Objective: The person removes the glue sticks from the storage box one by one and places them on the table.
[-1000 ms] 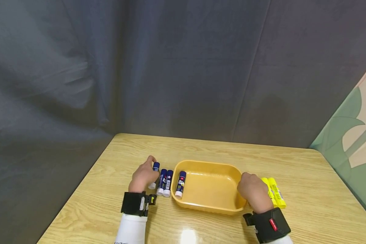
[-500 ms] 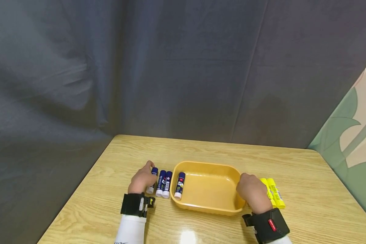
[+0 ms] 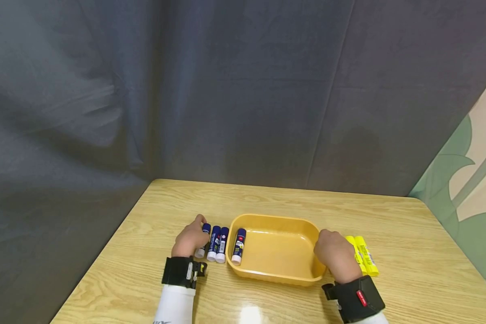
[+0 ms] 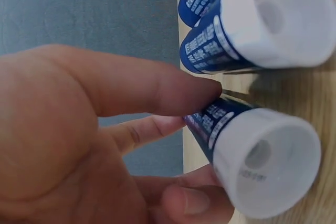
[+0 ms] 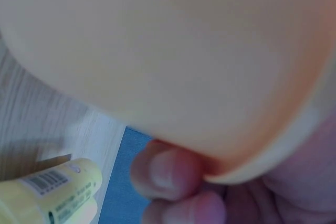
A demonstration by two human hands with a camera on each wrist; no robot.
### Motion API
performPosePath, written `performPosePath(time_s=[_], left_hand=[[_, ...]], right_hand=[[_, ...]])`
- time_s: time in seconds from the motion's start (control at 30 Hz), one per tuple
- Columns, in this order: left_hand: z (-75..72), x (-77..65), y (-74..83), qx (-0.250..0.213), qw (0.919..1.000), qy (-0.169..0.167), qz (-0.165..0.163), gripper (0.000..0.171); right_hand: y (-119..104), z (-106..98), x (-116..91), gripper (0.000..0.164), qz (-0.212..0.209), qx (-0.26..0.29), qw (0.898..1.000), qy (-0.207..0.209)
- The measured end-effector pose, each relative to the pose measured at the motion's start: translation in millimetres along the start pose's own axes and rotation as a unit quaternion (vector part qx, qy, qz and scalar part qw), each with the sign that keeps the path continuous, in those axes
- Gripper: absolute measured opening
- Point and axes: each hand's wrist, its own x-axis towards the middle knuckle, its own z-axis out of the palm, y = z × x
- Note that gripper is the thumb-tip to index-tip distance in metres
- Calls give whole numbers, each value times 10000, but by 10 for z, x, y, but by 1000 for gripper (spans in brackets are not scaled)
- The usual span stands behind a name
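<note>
In the head view my left hand (image 3: 189, 237) pinches a blue glue stick (image 3: 200, 253) with a white base, lying at the left of the row. The left wrist view shows the thumb across the top of this glue stick (image 4: 262, 166) and fingers along its other side. Just right of it are two similar glue sticks, one nearer (image 3: 213, 243) and one beside the tray (image 3: 222, 244). Another blue glue stick (image 3: 238, 246) lies inside the yellow tray (image 3: 275, 278), along its left wall. My right hand (image 3: 335, 252) grips the tray's right rim, fingers curled beneath it in the right wrist view.
Two yellow glue sticks (image 3: 366, 256) lie side by side on the wooden table (image 3: 291, 306), right of the right hand, which partly hides one. A dark curtain (image 3: 243, 99) hangs behind the table, and a patterned panel (image 3: 470, 180) stands at the right.
My left hand has brought its glue stick slightly toward me, more level with the two beside it. The right hand and tray have stayed put.
</note>
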Motion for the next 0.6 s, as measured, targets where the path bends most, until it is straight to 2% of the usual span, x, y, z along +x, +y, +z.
performPosePath(time_s=[0.27, 0.6], left_hand=[[-15, -5, 9, -84, 9998, -167, -7, 46], [-22, -19, 43, -36, 9998, -158, 100, 36]], right_hand=[[2, -1, 3, 19, 21, 0, 10000, 29], [5, 4, 13, 17, 37, 11, 10000, 9]])
